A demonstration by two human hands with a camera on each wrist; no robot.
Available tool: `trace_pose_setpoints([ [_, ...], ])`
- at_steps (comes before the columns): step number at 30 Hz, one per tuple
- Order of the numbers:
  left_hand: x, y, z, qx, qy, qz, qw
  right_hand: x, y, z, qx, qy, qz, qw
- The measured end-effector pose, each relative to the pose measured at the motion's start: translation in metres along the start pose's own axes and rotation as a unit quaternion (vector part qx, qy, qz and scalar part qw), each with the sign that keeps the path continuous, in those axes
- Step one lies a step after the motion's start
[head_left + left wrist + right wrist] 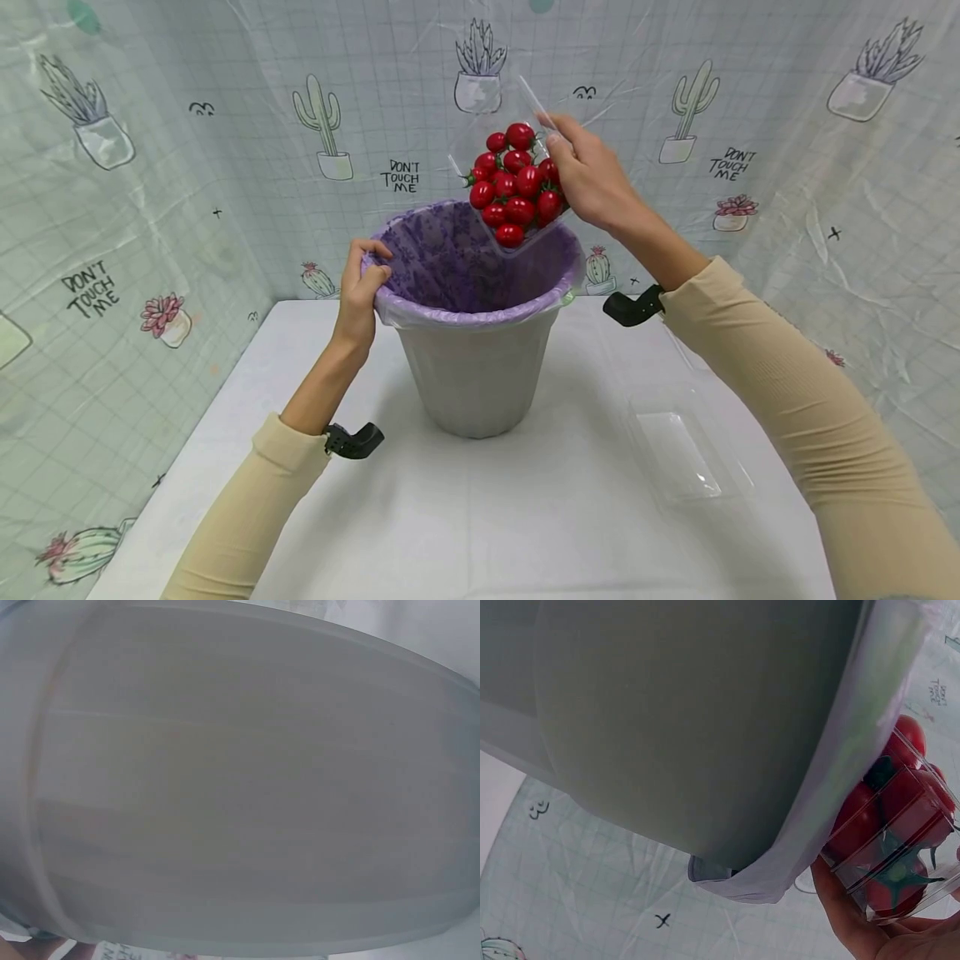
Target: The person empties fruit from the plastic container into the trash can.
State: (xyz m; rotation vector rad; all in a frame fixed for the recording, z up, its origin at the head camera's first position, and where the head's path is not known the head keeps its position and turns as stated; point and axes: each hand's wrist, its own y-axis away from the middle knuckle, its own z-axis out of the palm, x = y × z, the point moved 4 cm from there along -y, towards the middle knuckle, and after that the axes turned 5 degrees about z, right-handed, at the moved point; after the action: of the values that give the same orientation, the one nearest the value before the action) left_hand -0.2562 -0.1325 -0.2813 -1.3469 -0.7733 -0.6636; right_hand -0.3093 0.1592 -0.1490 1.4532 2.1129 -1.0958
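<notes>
Red cherry tomatoes (519, 184), some with green stems, lie in a clear plastic container (530, 243) tilted over the mouth of a bin. My right hand (592, 171) grips the container by its right side; the right wrist view shows the fingers under its wall. The grey-white bin (472, 375) stands upright, lined with a purple patterned bag (442, 267) folded over the rim. My left hand (360, 292) holds the rim and bag at the left, thumb inside and fingers over the edge. In the left wrist view the bin's wall (247, 780) fills nearly everything.
A clear plastic tray (678, 450) lies on the white table (450, 525) to the right of the bin. Behind it, near my right forearm, is another clear plastic edge (686, 350). A printed cactus sheet (247, 150) hangs around the table's back and sides.
</notes>
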Motion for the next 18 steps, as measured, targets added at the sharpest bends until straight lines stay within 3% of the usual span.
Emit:
trace_pose_setpoints([
  [18,0.0054,0.0047,0.0020,-0.001,-0.009,-0.002,1.0000,-0.0029,0.0024,-0.0015,-0.007,-0.003,0.000,1.000],
])
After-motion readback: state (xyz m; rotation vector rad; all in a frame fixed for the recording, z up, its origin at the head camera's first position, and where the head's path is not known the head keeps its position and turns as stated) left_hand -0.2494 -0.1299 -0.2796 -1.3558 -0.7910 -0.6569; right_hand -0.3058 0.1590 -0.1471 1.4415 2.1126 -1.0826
